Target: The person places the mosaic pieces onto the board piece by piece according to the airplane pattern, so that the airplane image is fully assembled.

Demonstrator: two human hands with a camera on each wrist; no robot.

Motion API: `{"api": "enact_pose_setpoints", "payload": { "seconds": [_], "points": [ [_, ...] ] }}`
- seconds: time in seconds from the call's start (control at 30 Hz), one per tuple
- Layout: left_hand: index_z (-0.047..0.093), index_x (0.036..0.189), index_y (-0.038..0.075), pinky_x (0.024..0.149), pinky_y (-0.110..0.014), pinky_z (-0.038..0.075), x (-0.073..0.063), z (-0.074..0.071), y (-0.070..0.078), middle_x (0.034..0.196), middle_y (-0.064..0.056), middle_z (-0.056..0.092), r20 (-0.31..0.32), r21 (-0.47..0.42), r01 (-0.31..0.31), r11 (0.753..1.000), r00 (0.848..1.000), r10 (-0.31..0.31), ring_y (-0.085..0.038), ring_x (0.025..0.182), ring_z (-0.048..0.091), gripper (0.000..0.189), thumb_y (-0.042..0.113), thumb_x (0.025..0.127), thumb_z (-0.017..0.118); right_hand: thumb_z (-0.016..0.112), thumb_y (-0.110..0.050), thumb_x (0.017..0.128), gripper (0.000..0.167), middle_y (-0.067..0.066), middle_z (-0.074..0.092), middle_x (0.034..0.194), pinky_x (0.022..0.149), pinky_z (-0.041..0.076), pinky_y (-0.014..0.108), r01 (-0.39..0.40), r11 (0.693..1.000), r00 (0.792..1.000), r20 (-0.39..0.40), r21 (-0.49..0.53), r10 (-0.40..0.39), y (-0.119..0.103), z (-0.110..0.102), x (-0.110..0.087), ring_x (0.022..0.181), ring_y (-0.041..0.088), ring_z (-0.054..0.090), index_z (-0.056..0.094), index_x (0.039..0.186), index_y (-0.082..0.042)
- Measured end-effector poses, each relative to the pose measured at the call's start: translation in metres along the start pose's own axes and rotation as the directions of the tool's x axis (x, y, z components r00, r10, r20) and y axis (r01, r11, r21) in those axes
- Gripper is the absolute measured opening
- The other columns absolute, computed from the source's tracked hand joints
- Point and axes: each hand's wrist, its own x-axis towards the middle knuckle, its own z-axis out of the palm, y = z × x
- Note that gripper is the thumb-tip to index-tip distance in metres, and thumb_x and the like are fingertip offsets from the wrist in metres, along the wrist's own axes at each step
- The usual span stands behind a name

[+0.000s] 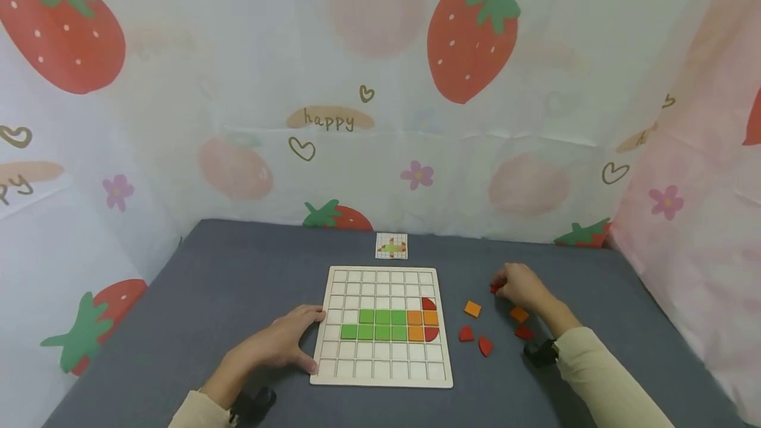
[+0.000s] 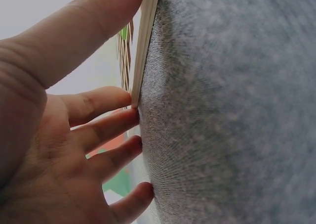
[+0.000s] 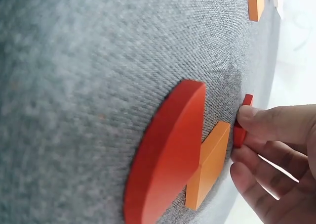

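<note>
A pale wooden grid board (image 1: 382, 371) lies on the table, holding several green squares (image 1: 382, 333), 3 orange squares (image 1: 415, 333) and two red quarter-round pieces (image 1: 431, 334) towards its right side. My left hand (image 1: 279, 341) rests at the board's left edge, fingers spread, its thumb near the front corner. In the left wrist view, the thumb and index fingertip touch the board's side (image 2: 145, 41). To the right of the board, my right hand (image 1: 522, 286) pinches a small red piece (image 3: 239, 135) between thumb and fingers, close over the cloth; the fingers partly hide it.
Between board and right hand lie an orange square (image 1: 472, 309) and two red pieces (image 1: 466, 333). Another orange square (image 1: 519, 314) and a red piece (image 1: 524, 332) sit under the right wrist. A small pattern card (image 1: 391, 246) lies behind the board, before a strawberry-print curtain (image 1: 380, 183).
</note>
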Motion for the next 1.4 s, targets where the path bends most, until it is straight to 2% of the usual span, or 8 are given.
{"api": "enact_pose_setpoints", "payload": {
  "seconds": [0.37,0.5,0.6,0.73,0.93,1.13,1.23,1.4],
  "points": [
    [0.047,0.139,-0.002,0.108,-0.063,0.03,0.001,0.002,0.0,0.149,-0.019,0.041,0.007,0.009,0.017,1.0,1.0,-0.017,-0.04,0.142,0.034,0.091,0.025,0.064,0.089,0.068,-0.001,0.085,0.017,0.019,0.068,0.101,0.069,0.055,0.038,0.013,1.0,1.0,-0.009,-0.01,-0.013,0.001,0.002,-0.002,0.085,0.029,0.066,0.073,0.101,0.002],
    [0.048,0.139,-0.002,0.108,-0.063,0.03,0.001,0.001,-0.001,0.149,-0.019,0.041,0.005,0.008,0.016,1.0,1.0,-0.016,-0.04,0.141,0.034,0.09,0.025,0.063,0.089,0.067,-0.001,0.086,0.018,0.033,0.058,0.125,0.077,0.055,0.044,-0.002,1.0,1.0,-0.012,-0.015,0.002,-0.001,0.003,-0.002,0.097,0.039,0.064,0.073,0.103,0.002],
    [0.048,0.139,-0.002,0.108,-0.063,0.03,0.001,0.001,-0.001,0.149,-0.019,0.041,0.006,0.004,0.019,1.0,1.0,-0.019,-0.04,0.141,0.035,0.091,0.025,0.063,0.089,0.067,0.0,0.086,0.02,0.039,0.047,0.136,0.084,0.054,0.048,0.005,0.999,1.0,-0.009,-0.037,-0.005,-0.003,0.003,-0.002,0.111,0.047,0.058,0.073,0.104,0.003],
    [0.048,0.139,-0.002,0.109,-0.06,0.031,0.001,0.001,0.0,0.149,-0.018,0.041,0.005,0.001,0.031,1.0,0.999,-0.031,-0.039,0.141,0.035,0.091,0.025,0.063,0.09,0.067,-0.001,0.086,0.019,0.035,0.056,0.128,0.082,0.054,0.047,0.018,0.999,1.0,-0.01,-0.05,-0.018,-0.004,0.002,-0.001,0.115,0.049,0.055,0.073,0.104,0.003],
    [0.048,0.139,-0.001,0.109,-0.062,0.029,0.001,0.002,0.0,0.15,-0.018,0.041,0.012,-0.002,0.037,0.999,0.999,-0.037,-0.039,0.142,0.033,0.09,0.024,0.063,0.089,0.068,-0.004,0.086,0.015,0.019,0.066,0.104,0.072,0.054,0.039,0.034,0.999,0.999,0.006,-0.027,-0.033,-0.01,0.001,-0.003,0.088,0.03,0.064,0.074,0.1,0.0],
    [0.049,0.138,-0.002,0.109,-0.062,0.03,0.0,0.003,-0.001,0.149,-0.019,0.042,0.002,0.006,0.02,1.0,1.0,-0.02,-0.04,0.141,0.035,0.09,0.025,0.063,0.089,0.069,-0.006,0.086,0.013,0.014,0.066,0.098,0.072,0.053,0.038,0.106,0.993,0.994,-0.007,-0.054,-0.106,-0.024,0.0,-0.002,0.084,0.025,0.062,0.074,0.097,-0.001],
    [0.049,0.138,-0.002,0.108,-0.063,0.03,0.0,0.002,-0.001,0.148,-0.019,0.042,-0.002,0.009,0.012,1.0,1.0,-0.012,-0.04,0.141,0.035,0.09,0.025,0.062,0.09,0.069,-0.007,0.086,0.014,0.008,0.064,0.092,0.071,0.053,0.036,0.124,0.991,0.992,-0.008,-0.05,-0.124,-0.035,-0.001,-0.001,0.083,0.021,0.061,0.073,0.098,-0.001],
    [0.048,0.138,-0.002,0.108,-0.064,0.03,0.001,0.001,-0.001,0.149,-0.018,0.042,0.007,0.003,0.015,1.0,1.0,-0.015,-0.04,0.141,0.035,0.09,0.025,0.062,0.09,0.071,-0.008,0.085,0.015,0.006,0.063,0.091,0.069,0.051,0.032,0.163,0.986,0.987,0.001,-0.033,-0.163,-0.05,0.0,0.001,0.081,0.018,0.06,0.073,0.098,-0.001]
  ]
}}
